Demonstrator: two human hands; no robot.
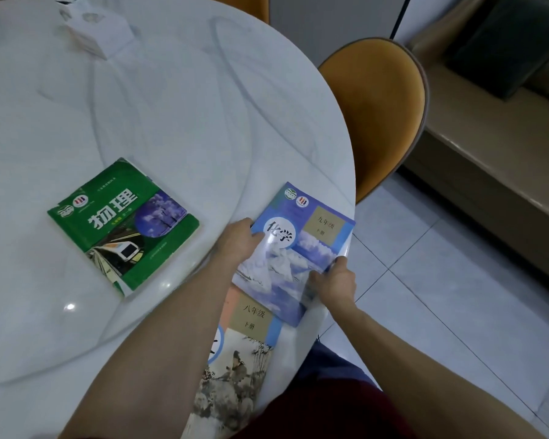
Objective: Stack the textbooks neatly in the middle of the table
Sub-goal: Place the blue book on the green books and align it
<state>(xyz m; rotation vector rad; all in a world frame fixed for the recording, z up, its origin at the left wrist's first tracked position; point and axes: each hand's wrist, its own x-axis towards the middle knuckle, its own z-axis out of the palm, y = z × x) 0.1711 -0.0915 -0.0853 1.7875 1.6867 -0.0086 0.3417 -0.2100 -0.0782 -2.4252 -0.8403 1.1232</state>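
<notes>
A green textbook (124, 226) lies flat on the round white table (159, 115), left of centre. At the table's right edge a blue textbook (298, 245) with a snowy mountain cover is gripped from both sides. My left hand (238, 242) holds its left edge, thumb on the cover. My right hand (333, 283) pinches its lower right corner. The blue book partly overlaps a third textbook (235, 359), pale with an ink landscape, which lies near the front edge and is partly hidden by my left forearm.
A white tissue box (95, 30) stands at the far side of the table. An orange chair (377, 112) is pushed close to the table's right rim. A beige sofa (495, 147) sits further right on the tiled floor.
</notes>
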